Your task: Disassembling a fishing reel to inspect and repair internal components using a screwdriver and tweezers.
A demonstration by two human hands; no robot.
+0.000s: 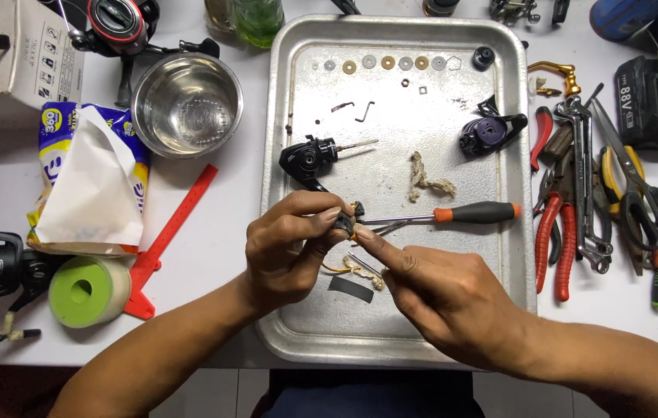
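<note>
as seen, both hands [344, 248] perhaps pinch a part [347, 222].

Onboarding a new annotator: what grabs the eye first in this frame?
Dead centre, the left hand and right hand pinch a small dark part over a metal tray. An orange-handled screwdriver lies just behind on the tray, below a row of washers. Pliers crowd the table to the right.

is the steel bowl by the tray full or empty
Empty. The steel bowl stands upright beside the tray, and its bare shiny bottom shows, with nothing inside.
</note>
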